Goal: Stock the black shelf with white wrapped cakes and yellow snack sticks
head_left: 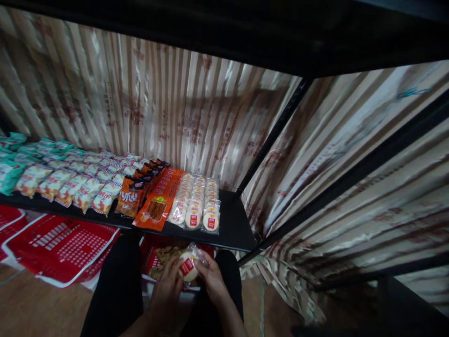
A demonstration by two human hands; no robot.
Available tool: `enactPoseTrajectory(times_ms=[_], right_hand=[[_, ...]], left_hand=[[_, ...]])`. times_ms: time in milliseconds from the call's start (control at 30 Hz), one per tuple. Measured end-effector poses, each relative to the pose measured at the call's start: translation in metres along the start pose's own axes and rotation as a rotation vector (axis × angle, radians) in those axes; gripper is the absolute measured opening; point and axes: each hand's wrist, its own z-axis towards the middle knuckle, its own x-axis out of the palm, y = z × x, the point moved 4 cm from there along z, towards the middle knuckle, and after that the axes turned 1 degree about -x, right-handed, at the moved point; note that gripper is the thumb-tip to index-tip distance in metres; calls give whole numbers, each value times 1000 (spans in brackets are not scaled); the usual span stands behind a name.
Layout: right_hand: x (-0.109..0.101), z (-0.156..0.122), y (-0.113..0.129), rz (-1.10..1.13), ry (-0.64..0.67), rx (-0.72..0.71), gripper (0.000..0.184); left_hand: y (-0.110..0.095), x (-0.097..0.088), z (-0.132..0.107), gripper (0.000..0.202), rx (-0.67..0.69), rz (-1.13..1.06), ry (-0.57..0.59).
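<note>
Between my two hands is a round white packaged cracker [188, 267] in a clear wrapper with a red label. My left hand [170, 280] grips its left side, and my right hand [211, 276] pinches the wrapper on the right. Below it, between my knees, a red basket [149, 250] holds brownish packets [164, 257], partly covered by my hands. Ahead on the black shelf [235, 220], similar round packaged crackers [193, 206] stand in three rows. To their left lie orange snack packs [154, 213], the front one showing brown sticks.
Further left on the shelf are black-and-orange bags [128, 199], several white snack bags [84, 189] and green bags [10, 173]. Red baskets with white handles [66, 245] stand beneath. A black metal post [277, 131] and striped sheeting [196, 107] enclose the shelf.
</note>
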Motion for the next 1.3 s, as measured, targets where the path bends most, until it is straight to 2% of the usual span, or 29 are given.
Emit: enactPoseTrajectory(times_ms=[167, 300, 500, 700, 900, 1033, 1300], right_hand=[[-6, 14, 14, -134, 28, 0, 46], [-11, 22, 20, -210, -22, -5, 46], [-13, 28, 20, -109, -126, -9, 52], [-10, 31, 19, -138, -136, -81, 39], [-15, 34, 17, -154, -206, -113, 34], [-14, 37, 20, -167, -195, -142, 32], [-4, 41, 13, -193, -177, -159, 32]], left_hand=[[-3, -3, 21, 49, -151, -112, 18], [-14, -1, 28, 39, -259, -208, 66], [-11, 3, 41, 42, -390, -289, 70], [-14, -1, 58, 42, -356, -272, -18], [-20, 2, 65, 37, -280, -248, -75], [-16, 3, 69, 37, -279, -219, -72], [-5, -8, 68, 34, -279, -51, -69]])
